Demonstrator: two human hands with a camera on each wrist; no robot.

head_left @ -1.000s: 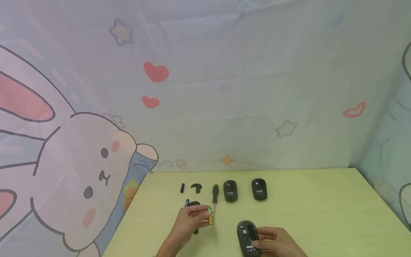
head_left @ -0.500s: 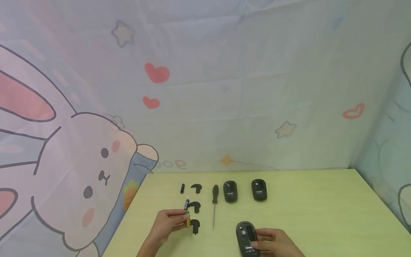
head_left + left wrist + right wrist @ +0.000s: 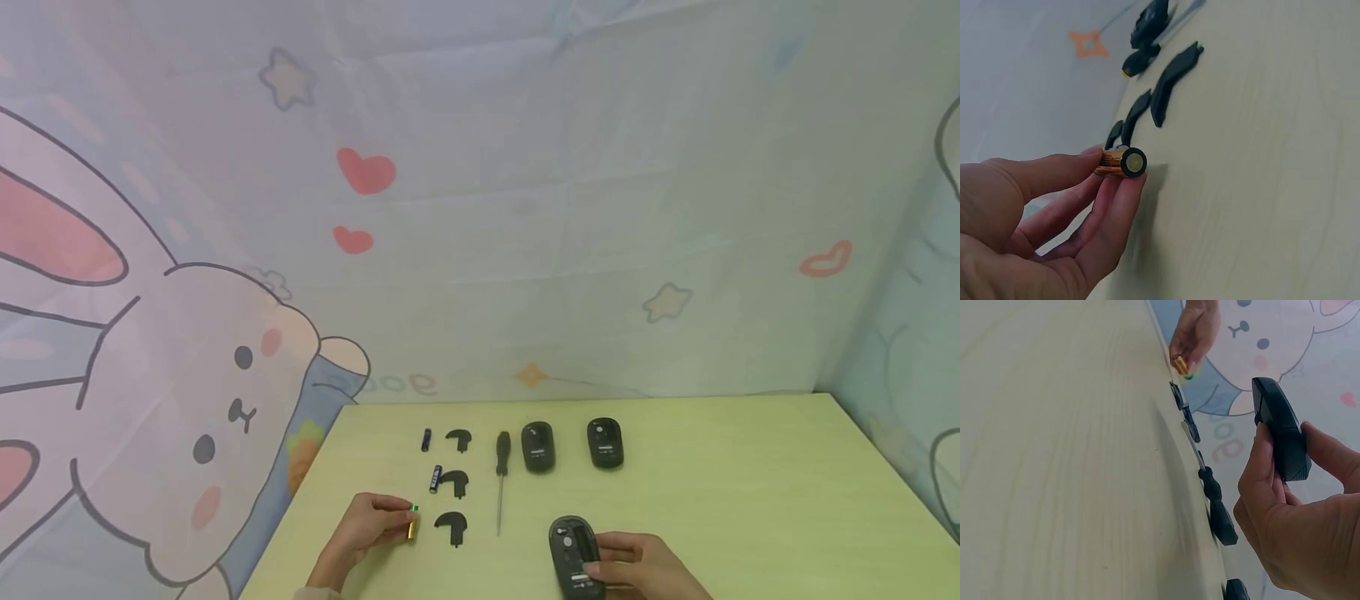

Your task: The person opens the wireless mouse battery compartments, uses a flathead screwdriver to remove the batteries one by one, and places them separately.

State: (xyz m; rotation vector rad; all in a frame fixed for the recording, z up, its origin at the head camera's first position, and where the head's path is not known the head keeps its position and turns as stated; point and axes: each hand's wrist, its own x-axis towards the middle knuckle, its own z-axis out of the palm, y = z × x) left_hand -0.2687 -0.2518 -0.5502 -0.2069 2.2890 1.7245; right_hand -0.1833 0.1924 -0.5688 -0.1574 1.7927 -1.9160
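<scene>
My left hand pinches a yellow battery with a green end between thumb and fingers, at the left of the table. In the left wrist view the flat end of the battery faces the camera. To its right lies the nearest black battery cover. My right hand grips a black computer mouse by its side, underside up, with the long battery slot uncovered. In the right wrist view the mouse is held above the tabletop.
Two more black mice lie underside up at the back. A screwdriver points towards me mid-table. Further battery covers and two dark blue batteries lie to its left.
My left hand has moved left with the yellow battery, from beside the screwdriver to left of the battery covers, uncovering them. The right hand and its mouse have barely shifted.
</scene>
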